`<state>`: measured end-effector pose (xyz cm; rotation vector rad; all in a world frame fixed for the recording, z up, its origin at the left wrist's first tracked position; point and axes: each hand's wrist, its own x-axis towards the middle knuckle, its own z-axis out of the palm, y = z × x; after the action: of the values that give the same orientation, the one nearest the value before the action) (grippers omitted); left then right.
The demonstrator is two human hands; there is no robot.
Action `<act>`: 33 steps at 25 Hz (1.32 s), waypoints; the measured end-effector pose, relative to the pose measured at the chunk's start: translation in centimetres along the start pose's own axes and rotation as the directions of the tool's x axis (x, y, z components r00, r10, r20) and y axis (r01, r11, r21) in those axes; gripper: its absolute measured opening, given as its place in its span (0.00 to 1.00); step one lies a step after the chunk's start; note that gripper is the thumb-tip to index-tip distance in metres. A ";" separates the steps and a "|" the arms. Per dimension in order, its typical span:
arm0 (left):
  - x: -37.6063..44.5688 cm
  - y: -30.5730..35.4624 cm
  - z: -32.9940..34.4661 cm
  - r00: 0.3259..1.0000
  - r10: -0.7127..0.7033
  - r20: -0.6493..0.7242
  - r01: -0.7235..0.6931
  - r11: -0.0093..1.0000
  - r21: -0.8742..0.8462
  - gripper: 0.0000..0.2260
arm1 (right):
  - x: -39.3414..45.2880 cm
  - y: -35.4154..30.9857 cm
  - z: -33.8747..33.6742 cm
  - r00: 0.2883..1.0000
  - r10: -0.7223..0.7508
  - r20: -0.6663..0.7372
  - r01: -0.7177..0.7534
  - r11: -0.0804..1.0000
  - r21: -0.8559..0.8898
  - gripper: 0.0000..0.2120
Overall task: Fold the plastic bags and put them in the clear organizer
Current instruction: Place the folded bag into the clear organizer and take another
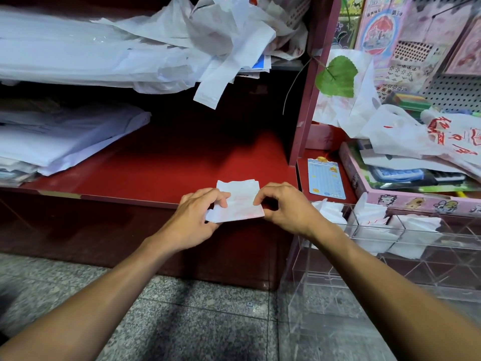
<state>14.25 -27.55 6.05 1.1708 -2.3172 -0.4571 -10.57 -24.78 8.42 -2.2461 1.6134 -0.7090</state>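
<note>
while left hand pinches folded bag, right hand pinches too

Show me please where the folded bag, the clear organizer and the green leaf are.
folded bag [240, 203]: head view, middle of its flat white face.
clear organizer [406, 241]: head view, transparent front wall.
green leaf [338, 76]: head view, middle of the blade.

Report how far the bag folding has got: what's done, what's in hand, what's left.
Done: a few folded white bags already sit in the clear organizer at right. In hand: the left hand and right hand pinch a folded bag into a small square at the edge of the red shelf; it is not yet in the organizer. Left: loose bags heaped on the upper shelf and more printed bags at right.
</note>
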 end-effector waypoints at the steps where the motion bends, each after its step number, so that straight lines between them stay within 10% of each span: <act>1: 0.0 0.0 0.1 1.000 0.003 -0.002 -0.003 1.000 -0.012 0.18 | 0.0 0.0 0.1 1.000 -0.001 -0.003 0.001 1.000 -0.007 0.13; 7: 0.1 -0.2 0.2 1.000 -0.013 -0.004 0.012 0.997 -0.082 0.19 | 0.1 -0.3 0.7 0.999 -0.005 0.033 0.011 0.986 -0.164 0.23; 19: 0.8 1.3 -0.5 0.915 -0.348 -0.204 0.237 0.873 -0.425 0.11 | 0.8 -1.0 0.2 0.967 0.254 -0.036 -0.227 0.913 0.338 0.20; 23: 1.4 1.8 0.0 0.869 -0.434 -0.237 0.333 0.868 -0.369 0.16 | 2.0 -1.4 1.2 0.913 0.367 -0.176 -0.298 0.897 0.326 0.04; 29: 0.8 1.7 0.2 0.928 -0.226 -0.295 0.224 0.974 -0.042 0.18 | 2.1 -1.9 1.7 0.946 0.273 -0.173 -0.271 0.962 0.032 0.08; 33: 0.3 0.8 0.4 0.994 -0.038 -0.103 0.067 0.952 0.298 0.23 | 1.6 -1.7 1.7 0.986 0.158 -0.061 -0.167 0.968 -0.187 0.21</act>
<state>13.32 -27.24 6.17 1.3656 -2.3312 -0.0616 -7.91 -25.83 8.19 -2.2050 1.9367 -0.5891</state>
